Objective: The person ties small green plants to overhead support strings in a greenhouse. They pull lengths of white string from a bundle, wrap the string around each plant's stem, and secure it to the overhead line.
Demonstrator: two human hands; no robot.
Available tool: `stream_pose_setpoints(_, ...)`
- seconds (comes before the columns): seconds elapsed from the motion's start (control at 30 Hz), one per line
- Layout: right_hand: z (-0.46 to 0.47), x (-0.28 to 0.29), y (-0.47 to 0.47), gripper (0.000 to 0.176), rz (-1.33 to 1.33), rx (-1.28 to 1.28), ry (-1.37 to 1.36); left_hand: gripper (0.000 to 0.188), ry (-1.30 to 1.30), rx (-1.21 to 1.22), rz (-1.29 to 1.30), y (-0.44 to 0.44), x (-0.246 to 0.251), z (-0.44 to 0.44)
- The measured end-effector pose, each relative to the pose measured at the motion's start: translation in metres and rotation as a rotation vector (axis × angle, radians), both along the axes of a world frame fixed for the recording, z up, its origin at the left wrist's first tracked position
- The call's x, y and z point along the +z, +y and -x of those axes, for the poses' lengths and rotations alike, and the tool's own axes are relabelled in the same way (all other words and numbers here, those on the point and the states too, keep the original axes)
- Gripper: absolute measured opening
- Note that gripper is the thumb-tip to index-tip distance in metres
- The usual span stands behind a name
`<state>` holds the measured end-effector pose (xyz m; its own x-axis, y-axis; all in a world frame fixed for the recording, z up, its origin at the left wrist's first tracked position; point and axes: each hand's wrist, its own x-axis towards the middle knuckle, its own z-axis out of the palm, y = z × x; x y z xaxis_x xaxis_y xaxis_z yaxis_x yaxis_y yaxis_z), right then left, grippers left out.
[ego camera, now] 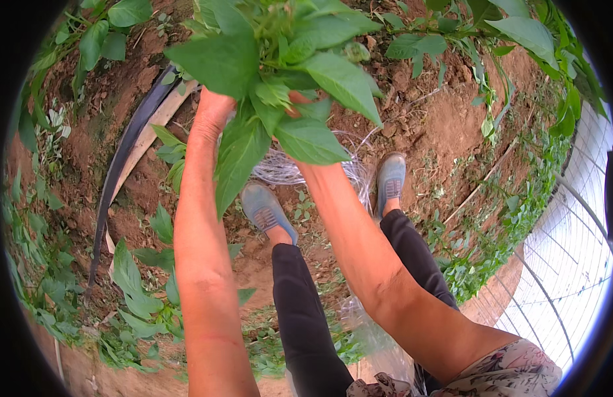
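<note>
A leafy green plant [306,74] with broad, glossy leaves rises at the top middle, close to the camera. My left hand [217,103] reaches in at the plant's left side, its fingers covered by leaves. Behind the leaves on the right is my right hand [296,106], of which only small parts show. Whether either hand grips a stem cannot be seen. Below the hands, a loose tangle of clear plastic twine [281,169] lies on the soil and trails beside the right shoe.
A black hose or strip [120,164] runs along the left beside a pale strip [146,136]. More plants [137,288] stand at lower left and upper right. My shoes [267,206] are on reddish soil. Curved greenhouse ribs [547,293] and bright film rise at the right.
</note>
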<state>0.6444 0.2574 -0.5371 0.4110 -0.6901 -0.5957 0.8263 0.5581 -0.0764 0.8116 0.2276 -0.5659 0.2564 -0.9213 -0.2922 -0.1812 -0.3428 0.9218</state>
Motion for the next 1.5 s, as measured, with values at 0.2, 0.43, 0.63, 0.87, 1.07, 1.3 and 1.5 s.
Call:
stream_pose_setpoints(0.2, 0.020, -0.001, 0.005, 0.026, 0.030, 0.110, 0.099, 0.017, -0.226, 0.002, 0.164, -0.004, -0.021, 0.015)
stream_pose_setpoints(0.43, 0.030, 0.001, -0.014, 0.025, 0.094, 0.236, 0.251, 0.016, -0.049, 0.022, 0.033, 0.029, -0.009, -0.001)
stream_pose_setpoints(0.63, 0.020, -0.011, -0.032, 0.025, 0.113, 0.314, 0.325, 0.016, 0.047, 0.018, -0.012, 0.040, -0.006, -0.008)
stream_pose_setpoints(0.87, 0.026, -0.009, -0.037, 0.025, 0.253, 0.432, 0.491, 0.017, 0.113, 0.043, -0.015, 0.024, -0.008, -0.002)
stream_pose_setpoints(1.07, 0.017, -0.013, -0.034, 0.025, 0.359, 0.546, 0.624, 0.017, 0.447, 0.126, -0.084, 0.021, 0.001, -0.007)
stream_pose_setpoints(1.3, 0.019, -0.027, -0.046, 0.025, 0.595, 0.754, 0.841, 0.018, 0.737, 0.157, 0.020, 0.009, -0.010, 0.004)
stream_pose_setpoints(1.5, 0.036, -0.032, -0.068, 0.025, 0.789, 0.960, 0.972, 0.024, 0.329, 0.065, -0.078, 0.015, -0.022, 0.008)
